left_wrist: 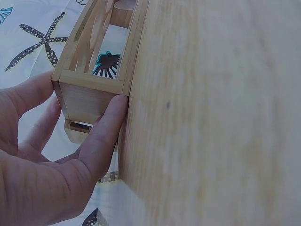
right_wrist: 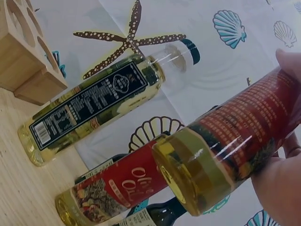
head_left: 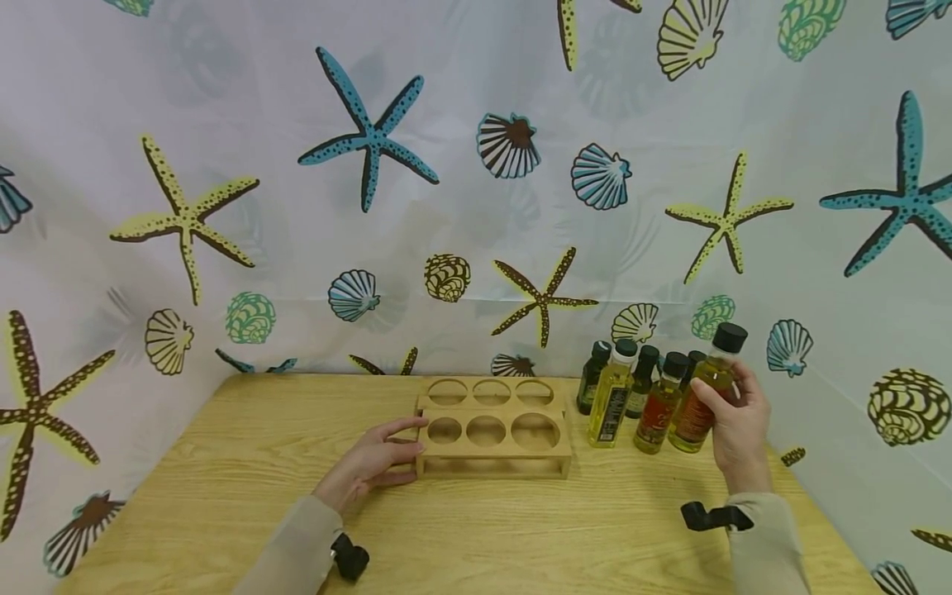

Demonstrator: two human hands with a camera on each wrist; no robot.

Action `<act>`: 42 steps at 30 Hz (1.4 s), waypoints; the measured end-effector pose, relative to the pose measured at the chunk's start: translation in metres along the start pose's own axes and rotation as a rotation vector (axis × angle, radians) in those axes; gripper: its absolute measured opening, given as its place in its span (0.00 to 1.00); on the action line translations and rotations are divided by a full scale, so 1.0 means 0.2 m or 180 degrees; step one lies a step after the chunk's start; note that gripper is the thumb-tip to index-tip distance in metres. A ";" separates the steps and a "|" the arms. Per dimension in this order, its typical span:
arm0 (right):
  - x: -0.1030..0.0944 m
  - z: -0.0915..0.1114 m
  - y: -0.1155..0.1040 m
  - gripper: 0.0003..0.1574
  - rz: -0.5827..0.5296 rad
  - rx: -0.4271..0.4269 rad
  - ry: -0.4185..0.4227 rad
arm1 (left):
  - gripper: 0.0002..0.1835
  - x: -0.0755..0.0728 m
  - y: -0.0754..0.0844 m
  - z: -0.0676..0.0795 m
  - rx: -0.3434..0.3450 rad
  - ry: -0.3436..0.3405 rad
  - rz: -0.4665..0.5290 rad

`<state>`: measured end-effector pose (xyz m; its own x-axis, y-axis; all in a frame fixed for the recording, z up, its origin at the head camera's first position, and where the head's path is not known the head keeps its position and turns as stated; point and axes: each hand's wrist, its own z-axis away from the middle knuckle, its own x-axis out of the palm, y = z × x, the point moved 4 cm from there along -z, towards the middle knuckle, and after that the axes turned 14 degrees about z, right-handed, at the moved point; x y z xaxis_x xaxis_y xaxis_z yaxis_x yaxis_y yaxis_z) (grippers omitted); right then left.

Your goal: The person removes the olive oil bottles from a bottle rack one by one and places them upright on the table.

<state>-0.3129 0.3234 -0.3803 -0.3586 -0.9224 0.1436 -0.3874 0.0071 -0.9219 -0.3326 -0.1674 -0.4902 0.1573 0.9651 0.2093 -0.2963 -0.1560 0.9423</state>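
Observation:
My right hand grips an olive oil bottle with a red label and black cap. In the right wrist view its glass base shows, raised off the table and slightly tilted. Beside it stand a second red-labelled olive oil bottle and a tall clear bottle of yellow oil with a dark label. At the left, a two-tier wooden rack with round holes sits on the table. Extended fingers of my left hand touch the rack's left end, spread across its edges in the left wrist view.
Small dark bottles stand behind the oil bottles, close to the rack's right side. A wooden table lies beneath everything. Behind and to the right hangs a white curtain printed with starfish and shells.

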 end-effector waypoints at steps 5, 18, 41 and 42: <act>-0.05 -0.02 0.04 0.33 0.0085 0.0142 0.0139 | 0.28 0.00 0.00 0.00 -0.0014 0.0008 0.0012; -0.14 -0.02 0.16 0.34 0.0471 0.0365 0.0215 | 0.28 0.01 0.00 0.01 -0.0023 0.0014 0.0012; -0.21 -0.06 0.31 0.33 0.1034 0.0820 0.0347 | 0.27 0.00 0.00 0.00 0.0007 0.0021 -0.0046; -0.21 -0.06 0.31 0.33 0.1076 0.0839 0.0342 | 0.27 0.00 0.00 0.00 0.0012 0.0026 -0.0050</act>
<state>-0.3320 0.3673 -0.4399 -0.5196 -0.8397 -0.1579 -0.0083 0.1898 -0.9818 -0.3323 -0.1679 -0.4896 0.1542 0.9691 0.1923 -0.2904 -0.1416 0.9464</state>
